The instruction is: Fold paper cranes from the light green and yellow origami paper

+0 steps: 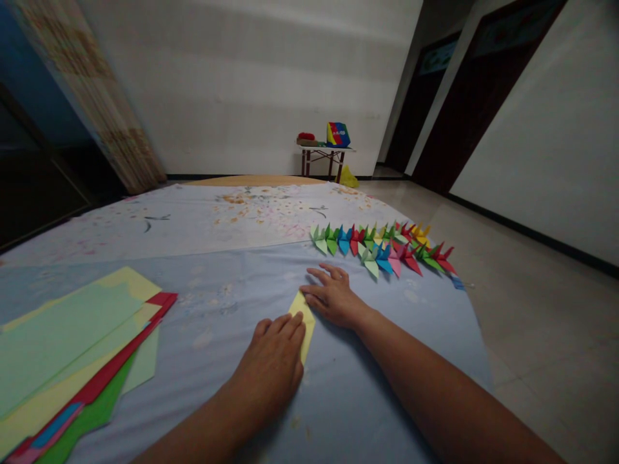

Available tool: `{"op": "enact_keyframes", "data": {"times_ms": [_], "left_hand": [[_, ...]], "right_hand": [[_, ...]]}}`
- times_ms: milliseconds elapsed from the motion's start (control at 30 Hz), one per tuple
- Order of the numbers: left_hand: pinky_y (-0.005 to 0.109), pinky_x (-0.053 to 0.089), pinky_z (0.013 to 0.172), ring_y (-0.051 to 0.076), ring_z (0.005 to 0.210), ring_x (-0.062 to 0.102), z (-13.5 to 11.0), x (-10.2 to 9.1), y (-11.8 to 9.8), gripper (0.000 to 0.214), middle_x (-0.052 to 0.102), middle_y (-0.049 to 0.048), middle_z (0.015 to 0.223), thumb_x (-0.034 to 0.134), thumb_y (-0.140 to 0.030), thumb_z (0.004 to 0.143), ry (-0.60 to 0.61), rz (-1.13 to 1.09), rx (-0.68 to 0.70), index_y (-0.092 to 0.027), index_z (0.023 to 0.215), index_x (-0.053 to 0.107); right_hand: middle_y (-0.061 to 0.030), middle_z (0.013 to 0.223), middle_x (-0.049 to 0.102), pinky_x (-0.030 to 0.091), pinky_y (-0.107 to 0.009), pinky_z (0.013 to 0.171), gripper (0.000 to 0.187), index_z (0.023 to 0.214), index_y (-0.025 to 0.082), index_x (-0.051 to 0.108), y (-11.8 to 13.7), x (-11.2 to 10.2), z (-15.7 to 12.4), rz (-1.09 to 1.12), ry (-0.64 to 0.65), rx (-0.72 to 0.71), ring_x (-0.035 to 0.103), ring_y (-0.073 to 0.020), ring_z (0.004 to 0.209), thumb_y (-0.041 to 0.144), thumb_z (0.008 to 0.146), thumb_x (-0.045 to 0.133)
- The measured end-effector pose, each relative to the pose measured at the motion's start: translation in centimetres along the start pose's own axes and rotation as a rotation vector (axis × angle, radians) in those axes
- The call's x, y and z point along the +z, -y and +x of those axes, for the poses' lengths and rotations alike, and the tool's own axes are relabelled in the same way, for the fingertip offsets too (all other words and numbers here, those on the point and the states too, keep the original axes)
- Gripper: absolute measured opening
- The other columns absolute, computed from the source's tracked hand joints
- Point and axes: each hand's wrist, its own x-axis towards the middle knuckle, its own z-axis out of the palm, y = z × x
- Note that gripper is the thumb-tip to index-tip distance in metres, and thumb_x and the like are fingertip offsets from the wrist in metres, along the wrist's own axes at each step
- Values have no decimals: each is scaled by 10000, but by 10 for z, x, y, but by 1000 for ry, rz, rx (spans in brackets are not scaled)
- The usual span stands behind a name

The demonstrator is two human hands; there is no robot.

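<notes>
A folded yellow paper [302, 320] lies on the blue sheet [217, 309] between my two hands. My left hand [273, 364] rests flat on the paper's near end, fingers stretched out over it. My right hand [331, 295] lies flat beside the paper's far tip, fingers spread and touching its edge. Beyond my right hand, several folded paper cranes [382, 248] in green, blue, red, pink and yellow stand in rows.
A stack of coloured paper sheets [72, 354] lies at the left. The sheet ends at the right on a tiled floor [532, 309]. A small table [325, 158] with a colourful box stands at the far wall. Dark doorways open at the right.
</notes>
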Motion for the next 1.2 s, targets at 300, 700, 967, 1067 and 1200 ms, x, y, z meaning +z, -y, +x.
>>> {"op": "enact_keyframes", "data": {"times_ms": [300, 700, 967, 1067, 1200], "left_hand": [[450, 280, 995, 255, 1199, 416, 0, 1, 0, 517, 505, 104, 1309, 394, -176, 775, -23, 5, 7, -131, 1288, 442], [460, 288, 996, 263, 1222, 406, 1, 0, 0, 501, 435, 103, 1376, 382, -193, 781, 12, 39, 9, -130, 1271, 468], [463, 295, 1004, 258, 1235, 403, -2, -5, 10, 466, 455, 90, 1362, 388, -199, 804, 15, -36, 41, -162, 1261, 471], [370, 363, 977, 199, 1184, 470, -1, -17, 25, 474, 486, 55, 1338, 390, -237, 834, 42, -185, 94, -215, 1308, 398], [325, 419, 930, 182, 1098, 546, 1, -24, 41, 415, 573, 36, 1245, 392, -284, 856, 41, -280, 106, -241, 1265, 447]], "right_hand": [[2, 1434, 313, 83, -545, 1024, 313, 1120, 388, 598, 16, -14, -7, 18, 117, -158, 144, -303, 1331, 439, 905, 377], [-30, 1375, 408, 120, -520, 1020, 339, 1133, 350, 601, 2, -7, 3, -30, -32, 56, 182, -290, 1316, 426, 913, 355], [-8, 1380, 403, 135, -527, 1012, 303, 1114, 399, 600, 4, -8, -7, 59, 109, -96, 211, -297, 1306, 482, 866, 447], [-14, 1368, 418, 140, -530, 1004, 311, 1129, 416, 583, 3, -5, -7, 63, 124, -63, 218, -297, 1304, 497, 854, 461], [-21, 1350, 440, 137, -527, 1002, 306, 1126, 423, 580, 2, -3, -6, 53, 125, -50, 226, -290, 1304, 494, 851, 467]]}}
